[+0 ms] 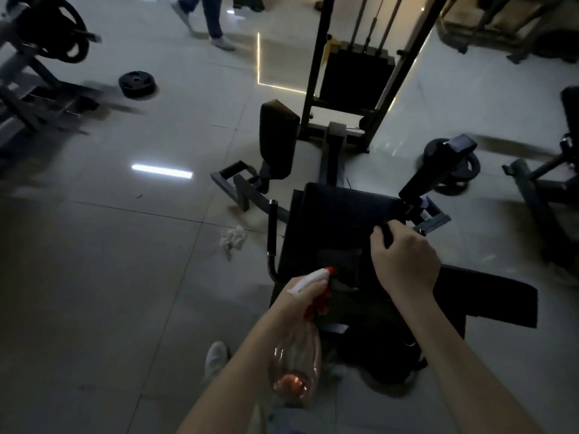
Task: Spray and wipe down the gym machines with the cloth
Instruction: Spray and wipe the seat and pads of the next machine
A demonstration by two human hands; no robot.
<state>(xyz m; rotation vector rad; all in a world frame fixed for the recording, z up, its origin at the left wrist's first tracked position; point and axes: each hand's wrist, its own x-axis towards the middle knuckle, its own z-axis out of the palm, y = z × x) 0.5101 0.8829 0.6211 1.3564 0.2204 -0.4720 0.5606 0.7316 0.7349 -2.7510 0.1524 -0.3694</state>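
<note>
Red-topped spray bottle sits tight in my left hand, while my right hand, at one o'clock, grips a dark thing.

The room is dim. The glossy floor mirrors a white light strip at 9 o'clock and thin bright lines at 12 o'clock. The rack at 10 o'clock is smeared by motion blur; the black machine sinks into shadow.

Your room: glossy pale-tiled floor, dimly lit. Loose weight plate lying on it. Nearer you than the plate, a bar-shaped light reflection; beyond it, rightward, a person's legs.
</note>
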